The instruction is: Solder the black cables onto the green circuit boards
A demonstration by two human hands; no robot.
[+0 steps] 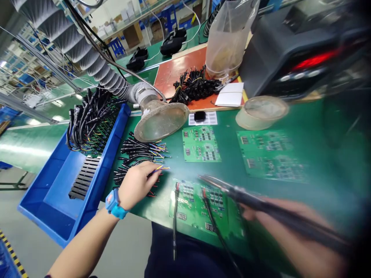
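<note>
My left hand, with a blue watch on the wrist, is closed in a pinch. Bare yellow and blue ends of a cable stick out past its fingertips. Under and behind it lie more black cables with stripped coloured ends. My right hand, smeared by motion, grips a soldering iron whose tip points left, over the near circuit board panel. Two black cables are attached to that panel by red ends and hang over the table edge.
Two other green board panels lie behind. A fume extractor hood hangs over the table. To the left is a blue bin holding wired boards. A tape roll, a plastic bag and a dark machine stand at back right.
</note>
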